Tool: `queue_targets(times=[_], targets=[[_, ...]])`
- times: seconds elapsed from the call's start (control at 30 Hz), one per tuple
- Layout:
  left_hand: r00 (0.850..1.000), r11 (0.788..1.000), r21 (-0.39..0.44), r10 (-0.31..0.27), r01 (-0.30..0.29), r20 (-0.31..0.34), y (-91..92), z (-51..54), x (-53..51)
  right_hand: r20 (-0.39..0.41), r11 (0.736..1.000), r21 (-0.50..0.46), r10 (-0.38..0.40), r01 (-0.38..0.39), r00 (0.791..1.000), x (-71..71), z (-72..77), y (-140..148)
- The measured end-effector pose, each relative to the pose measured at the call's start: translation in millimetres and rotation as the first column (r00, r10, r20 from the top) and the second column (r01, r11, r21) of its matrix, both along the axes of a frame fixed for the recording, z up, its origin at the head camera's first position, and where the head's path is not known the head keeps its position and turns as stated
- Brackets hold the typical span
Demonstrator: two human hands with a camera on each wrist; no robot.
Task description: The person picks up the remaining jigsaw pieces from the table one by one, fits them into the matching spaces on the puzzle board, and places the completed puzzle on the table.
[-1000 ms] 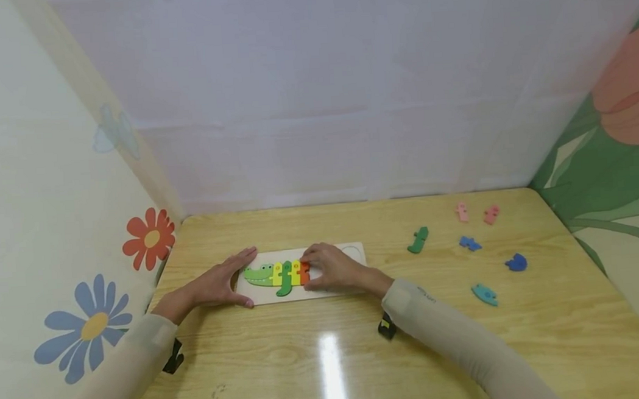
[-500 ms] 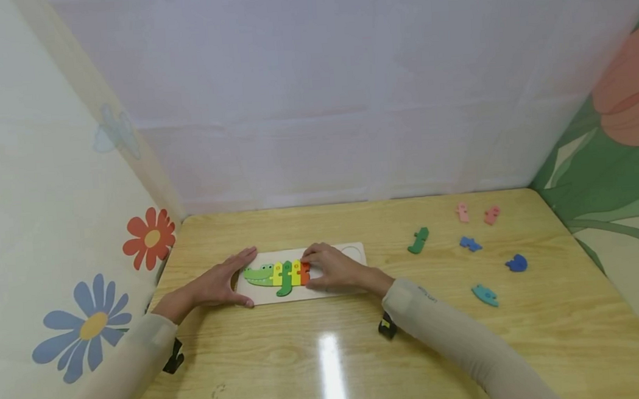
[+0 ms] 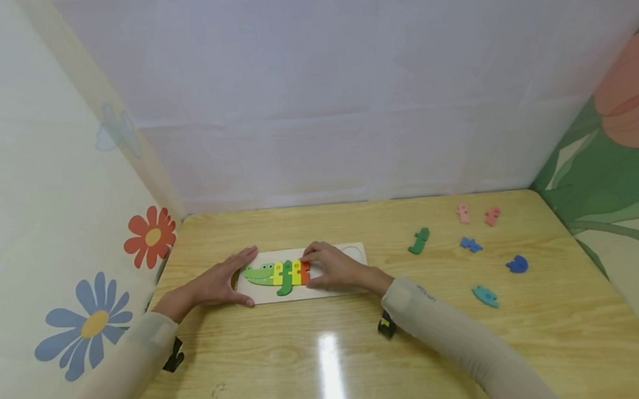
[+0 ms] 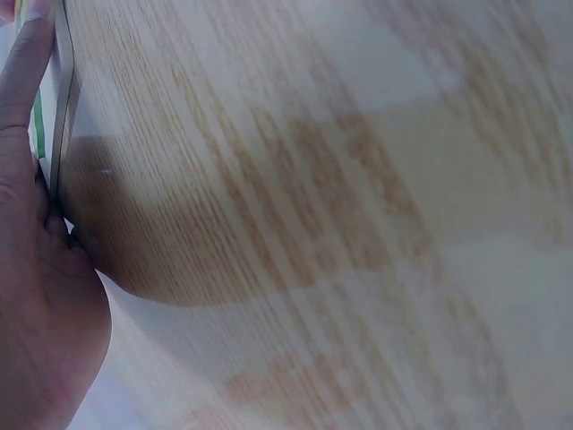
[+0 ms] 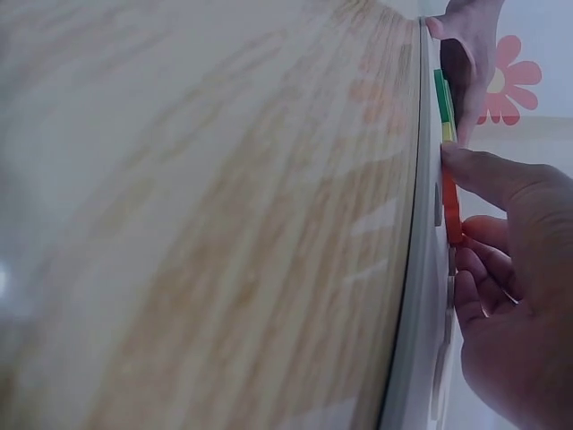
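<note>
A pale wooden puzzle board [image 3: 273,292] lies on the table with green, yellow and orange crocodile pieces set along it. My left hand [image 3: 217,284] spans its left end, fingers at the far edge and thumb at the near edge. The orange puzzle piece [image 3: 305,273] sits right of a yellow piece [image 3: 296,273]. My right hand [image 3: 334,267] pinches it between thumb and fingers; the right wrist view also shows the orange piece [image 5: 451,208] low against the board. The right hand covers part of the board. In the left wrist view, the left hand [image 4: 40,296] touches the board's edge.
Loose on the right of the table [image 3: 285,360] lie a green piece [image 3: 419,241], two pink pieces [image 3: 464,212], a small blue piece [image 3: 471,244], a rounded blue piece [image 3: 517,264] and a teal piece [image 3: 485,296]. Flower-printed cloth and a plain backdrop [image 3: 313,102] surround the table.
Hardly anything differs: both hands stay in place on the board and the orange piece. The whole view shifts very slightly.
</note>
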State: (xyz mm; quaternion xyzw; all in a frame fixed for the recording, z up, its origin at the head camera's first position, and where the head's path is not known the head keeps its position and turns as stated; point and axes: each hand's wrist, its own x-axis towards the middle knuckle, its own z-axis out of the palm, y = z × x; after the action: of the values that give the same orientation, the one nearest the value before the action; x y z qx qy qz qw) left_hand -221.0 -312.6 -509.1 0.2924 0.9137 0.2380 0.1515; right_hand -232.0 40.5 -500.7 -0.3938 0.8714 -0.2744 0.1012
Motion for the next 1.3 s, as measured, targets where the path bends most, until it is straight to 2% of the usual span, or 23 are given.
queue_targets(times=[0.37, 0.73, 1.3], targets=[[1.000, 1.000, 0.001, 0.007, -0.007, 0.008, 1.4, 3.6, 2.2, 0.003, 1.000, 0.002, -0.010, 0.010, 1.000, 2.1, -0.9, 1.6], [1.000, 1.000, 0.004, 0.000, 0.000, 0.009, 1.3, 2.7, 1.9, 0.021, 1.000, 0.015, -0.008, 0.007, 1.000, 5.1, 4.8, 3.4], [1.000, 1.000, 0.003, 0.008, -0.008, 0.012, 1.9, 4.4, 2.8, 0.007, 0.999, -0.024, -0.025, 0.025, 1.000, 8.4, 3.9, 15.1]])
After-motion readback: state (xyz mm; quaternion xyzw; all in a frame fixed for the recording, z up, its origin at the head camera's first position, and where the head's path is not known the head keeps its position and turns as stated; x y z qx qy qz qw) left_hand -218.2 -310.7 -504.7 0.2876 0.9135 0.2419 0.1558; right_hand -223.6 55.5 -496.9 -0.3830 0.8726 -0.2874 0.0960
